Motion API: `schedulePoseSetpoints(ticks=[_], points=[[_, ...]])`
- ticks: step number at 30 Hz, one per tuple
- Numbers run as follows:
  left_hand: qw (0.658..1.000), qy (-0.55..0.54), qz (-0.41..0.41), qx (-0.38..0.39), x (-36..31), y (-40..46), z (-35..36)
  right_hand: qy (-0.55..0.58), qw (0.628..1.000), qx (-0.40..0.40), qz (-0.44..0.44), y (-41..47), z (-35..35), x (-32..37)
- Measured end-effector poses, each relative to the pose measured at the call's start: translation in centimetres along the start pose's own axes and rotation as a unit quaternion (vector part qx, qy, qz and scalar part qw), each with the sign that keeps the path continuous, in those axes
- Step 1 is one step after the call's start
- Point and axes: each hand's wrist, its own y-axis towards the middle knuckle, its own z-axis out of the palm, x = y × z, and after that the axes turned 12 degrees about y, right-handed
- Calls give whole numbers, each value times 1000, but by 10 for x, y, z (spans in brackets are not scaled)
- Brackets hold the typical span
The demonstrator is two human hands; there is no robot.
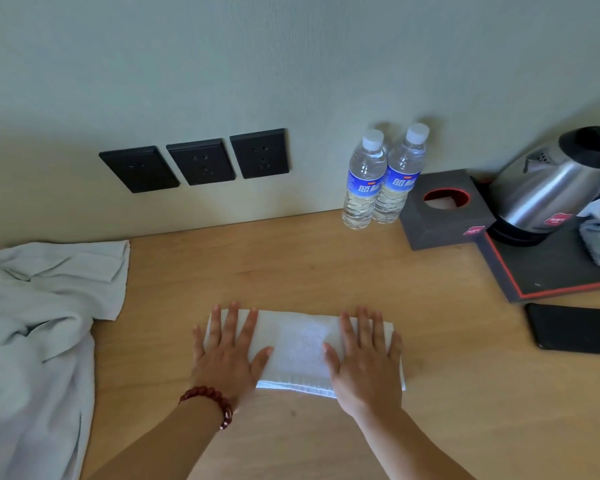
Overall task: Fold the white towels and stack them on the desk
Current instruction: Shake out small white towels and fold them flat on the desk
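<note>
Both hands (293,358) flat on folded towel (300,344), bare desk (447,375) all around

Wood desk (326,271) w/ folded towel (298,344), loose towels (32,323), 2 bottles (381,178), tissue box (444,216), tray (551,271), phone (575,329).

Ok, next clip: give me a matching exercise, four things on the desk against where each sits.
Things:
1. folded white towel
2. water bottles
3. electric kettle
4. unfolded towels

Places:
A. on the black tray, far right
B. heaped at the desk's left edge
C. under both flat hands, left hand and right hand
D. upright against the wall

Pairs: 1-C, 2-D, 3-A, 4-B
</note>
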Motion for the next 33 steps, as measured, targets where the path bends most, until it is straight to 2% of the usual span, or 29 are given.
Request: schedulePoseSetpoints(ticks=[13,18,20,23,27,29,33], points=[[999,-37,-35,8,-3,-4,1,-9,999,10,-42,1,-5,-38],[997,-6,-63,33,-16,-37,7,-42,992,59,-103,11,-13,-51],[997,5,-75,21,-16,-44,9,-61,989,74,-115,16,-18,-53],[997,32,-55,-36,-19,-45,-1,-57,990,67,-106,19,-25,-38],[994,30,-10,-104,-29,-34,-26,-9,988,46,-150,12,-18,10],[994,31,-10,-107,-31,-28,-27,-3,987,54,-154,11,-9,21],[998,30,-8,-63,-25,-25,-2,-1,990,64,-126,7,8,16]])
